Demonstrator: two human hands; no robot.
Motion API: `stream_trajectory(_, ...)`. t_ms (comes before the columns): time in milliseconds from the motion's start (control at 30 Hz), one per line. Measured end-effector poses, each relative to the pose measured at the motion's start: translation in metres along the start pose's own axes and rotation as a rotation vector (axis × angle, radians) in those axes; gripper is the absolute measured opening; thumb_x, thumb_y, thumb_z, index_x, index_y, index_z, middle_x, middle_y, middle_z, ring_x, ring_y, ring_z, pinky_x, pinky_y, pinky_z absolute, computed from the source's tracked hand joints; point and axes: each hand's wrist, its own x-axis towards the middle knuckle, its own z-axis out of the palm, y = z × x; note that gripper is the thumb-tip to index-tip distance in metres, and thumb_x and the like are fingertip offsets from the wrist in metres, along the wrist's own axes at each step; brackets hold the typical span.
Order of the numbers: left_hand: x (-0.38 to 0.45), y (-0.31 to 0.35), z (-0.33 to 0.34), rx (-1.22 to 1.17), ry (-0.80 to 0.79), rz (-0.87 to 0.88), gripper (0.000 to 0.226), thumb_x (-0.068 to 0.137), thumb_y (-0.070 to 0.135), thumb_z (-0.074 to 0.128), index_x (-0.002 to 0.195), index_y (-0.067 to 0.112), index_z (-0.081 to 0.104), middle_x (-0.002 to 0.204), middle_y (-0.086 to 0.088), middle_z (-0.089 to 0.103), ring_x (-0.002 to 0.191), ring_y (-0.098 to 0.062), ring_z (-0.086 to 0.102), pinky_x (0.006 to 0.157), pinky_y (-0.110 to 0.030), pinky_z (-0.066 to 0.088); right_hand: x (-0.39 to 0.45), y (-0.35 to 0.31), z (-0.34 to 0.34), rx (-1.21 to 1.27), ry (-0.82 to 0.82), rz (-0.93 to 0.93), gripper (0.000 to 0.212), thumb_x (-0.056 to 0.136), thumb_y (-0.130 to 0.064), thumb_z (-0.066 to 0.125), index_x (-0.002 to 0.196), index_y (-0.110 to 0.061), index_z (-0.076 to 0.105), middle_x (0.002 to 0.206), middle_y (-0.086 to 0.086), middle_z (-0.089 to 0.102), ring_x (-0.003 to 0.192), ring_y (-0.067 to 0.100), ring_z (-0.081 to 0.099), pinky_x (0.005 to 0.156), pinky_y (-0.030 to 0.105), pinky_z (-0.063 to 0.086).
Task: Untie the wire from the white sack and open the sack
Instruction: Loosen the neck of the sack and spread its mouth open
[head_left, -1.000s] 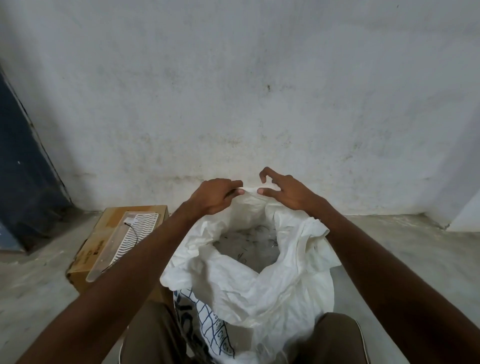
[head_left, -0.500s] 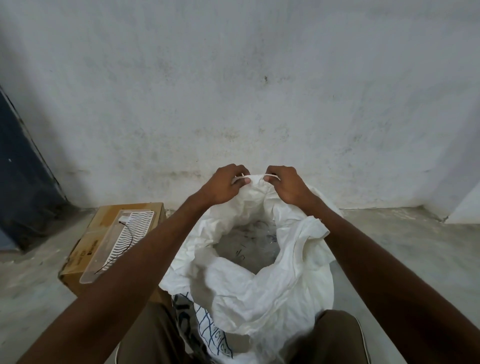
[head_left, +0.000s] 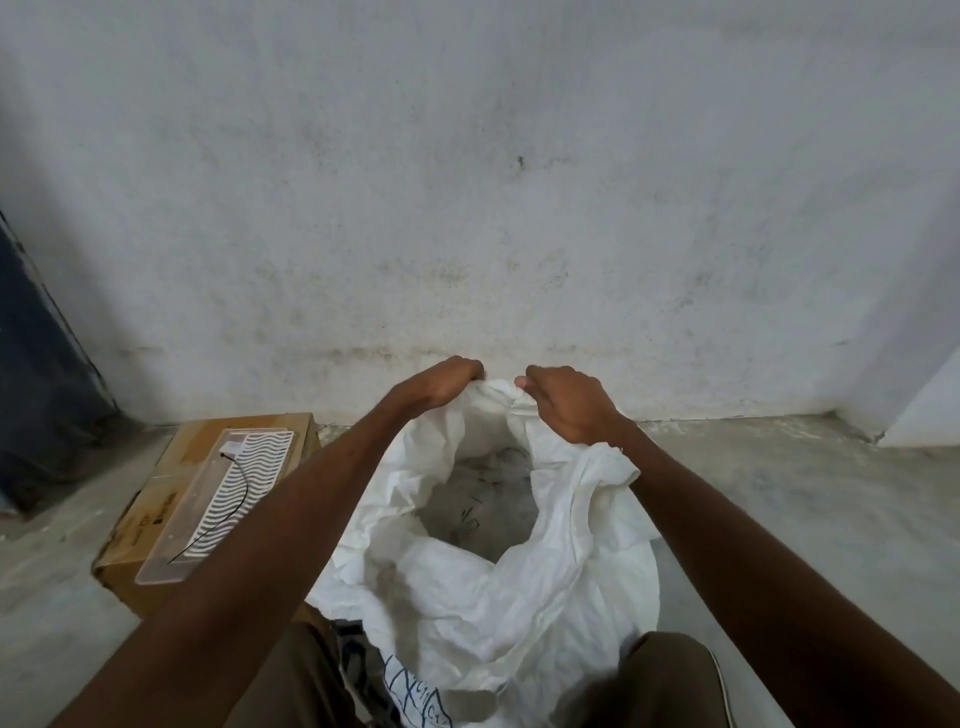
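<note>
Hands sit slightly further apart than half a second ago; left hand (head_left: 441, 382) and right hand (head_left: 569, 405) each clench the far rim of the sack (head_left: 519, 597), which stands upright between the knees, mouth gaping upward

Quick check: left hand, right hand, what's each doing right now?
Left hand: closed on the far rim of the white sack.
Right hand: closed on the same rim, close beside the left.

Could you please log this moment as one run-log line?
left hand: gripping sack rim | right hand: gripping sack rim | white sack: mouth open | wire: not visible
</note>
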Motion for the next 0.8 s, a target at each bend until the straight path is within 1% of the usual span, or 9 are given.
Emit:
stream_trajectory(33, 0.000, -0.001, 0.000, -0.033, -0.046, 0.024, 0.037, 0.100, 0.047, 0.047, 0.085, 0.020, 0.068, 0.097, -0.002, 0.070, 0.088, -0.018, 0.062, 0.089, -0.036, 0.044, 0.000, 0.001, 0.000, 0.000, -0.019, 0.026, 0.044, 0.107, -0.047, 0.027, 0.082, -0.019, 0.050, 0.074, -0.003, 0.059, 0.070, 0.022, 0.059, 0.076, 0.046, 0.053)
stream_trajectory(100, -0.003, -0.003, 0.003, 0.030, -0.067, 0.126, 0.037, 0.091, 0.065, 0.056, 0.096, 0.030, 0.067, 0.110, 0.003, 0.071, 0.096, -0.013, 0.064, 0.092, -0.034, 0.047, 0.006, 0.005, -0.001, 0.038, -0.059, 0.106, 0.050, 0.107, -0.048, 0.028, 0.073, -0.018, 0.050, 0.072, 0.000, 0.060, 0.070, 0.023, 0.059, 0.078, 0.043, 0.050)
stream_trajectory(200, -0.011, -0.012, 0.008, 0.350, 0.016, 0.365, 0.025, 0.098, 0.059, 0.049, 0.103, 0.036, 0.058, 0.091, 0.007, 0.069, 0.075, -0.010, 0.062, 0.074, -0.036, 0.053, 0.016, 0.008, -0.011, 0.264, -0.271, 0.236, 0.054, 0.106, -0.049, 0.034, 0.067, -0.014, 0.043, 0.070, 0.000, 0.053, 0.064, 0.017, 0.050, 0.073, 0.038, 0.040)
stream_trajectory(300, -0.016, -0.016, 0.012, 0.481, 0.094, 0.461, 0.024, 0.106, 0.042, 0.042, 0.103, 0.029, 0.061, 0.080, 0.005, 0.065, 0.071, -0.011, 0.058, 0.073, -0.039, 0.052, 0.027, 0.009, -0.014, 0.364, -0.472, 0.228, 0.057, 0.105, -0.054, 0.033, 0.075, -0.009, 0.047, 0.073, 0.007, 0.050, 0.065, 0.018, 0.046, 0.074, 0.035, 0.039)
stream_trajectory(433, -0.002, -0.016, 0.011, 0.381, 0.173, 0.342, 0.024, 0.104, 0.029, 0.051, 0.095, 0.012, 0.066, 0.099, -0.009, 0.052, 0.089, -0.020, 0.052, 0.082, -0.032, 0.043, 0.024, 0.010, -0.008, 0.340, -0.275, 0.131, 0.055, 0.085, -0.074, 0.055, 0.098, -0.021, 0.053, 0.089, -0.002, 0.065, 0.076, 0.016, 0.060, 0.075, 0.037, 0.047)
stream_trajectory(533, 0.005, -0.013, 0.002, 0.259, 0.162, 0.278, 0.035, 0.102, 0.023, 0.055, 0.079, -0.002, 0.063, 0.078, -0.018, 0.062, 0.070, -0.020, 0.055, 0.069, -0.033, 0.041, 0.015, 0.012, -0.006, 0.136, -0.161, -0.049, 0.041, 0.091, -0.054, 0.064, 0.116, -0.029, 0.044, 0.090, -0.004, 0.065, 0.077, 0.017, 0.062, 0.073, 0.037, 0.051)
stream_trajectory(633, 0.009, -0.022, -0.007, 0.131, 0.142, 0.274, 0.018, 0.097, 0.027, 0.061, 0.094, 0.016, 0.075, 0.087, 0.000, 0.074, 0.078, -0.013, 0.067, 0.073, -0.031, 0.051, 0.012, 0.019, -0.009, 0.073, -0.086, -0.061, 0.027, 0.097, -0.039, 0.060, 0.119, -0.027, 0.050, 0.110, -0.002, 0.059, 0.089, 0.020, 0.061, 0.082, 0.040, 0.051)
stream_trajectory(700, 0.008, -0.027, -0.010, 0.064, 0.151, 0.285, 0.014, 0.097, 0.029, 0.062, 0.103, 0.026, 0.075, 0.099, 0.008, 0.075, 0.090, -0.013, 0.070, 0.081, -0.029, 0.053, 0.012, 0.024, -0.012, 0.089, -0.042, 0.024, 0.020, 0.098, -0.034, 0.058, 0.115, -0.024, 0.054, 0.107, -0.002, 0.061, 0.090, 0.021, 0.062, 0.083, 0.042, 0.052)
stream_trajectory(800, 0.008, -0.026, -0.008, 0.098, 0.174, 0.310, 0.021, 0.103, 0.026, 0.055, 0.105, 0.025, 0.075, 0.100, 0.014, 0.074, 0.093, -0.005, 0.067, 0.082, -0.022, 0.050, 0.013, 0.028, -0.016, 0.134, 0.029, 0.102, 0.016, 0.099, -0.032, 0.058, 0.112, -0.022, 0.054, 0.097, 0.002, 0.069, 0.084, 0.021, 0.063, 0.080, 0.039, 0.054)
